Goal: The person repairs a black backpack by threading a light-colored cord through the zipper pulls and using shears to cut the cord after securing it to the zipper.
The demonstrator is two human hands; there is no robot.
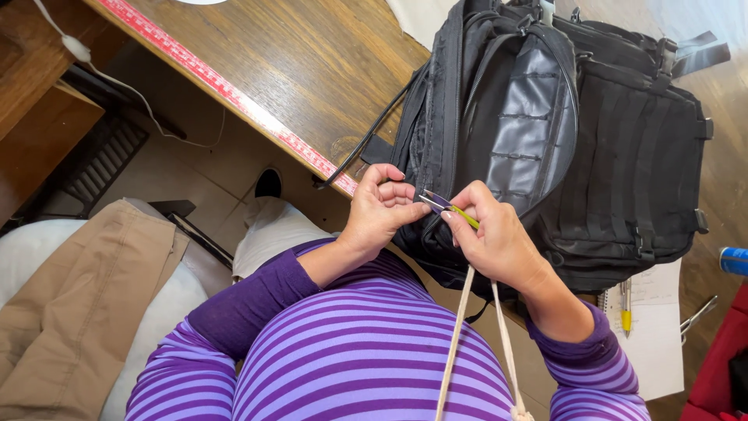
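A black backpack lies on a wooden table, hanging a little over the near edge. My right hand grips small yellow-handled thread snips, their blades pointing left towards the bag's edge. My left hand is curled just left of the blades, its fingers pinching at the backpack's edge; what they pinch is too small to make out. The two hands almost touch. A beige cord hangs from near my right wrist down over my purple striped top.
A red measuring tape is fixed along the table's edge. At right lie a notepad with a yellow pen, a blue object and red cloth. Tan fabric lies at left on a lower level.
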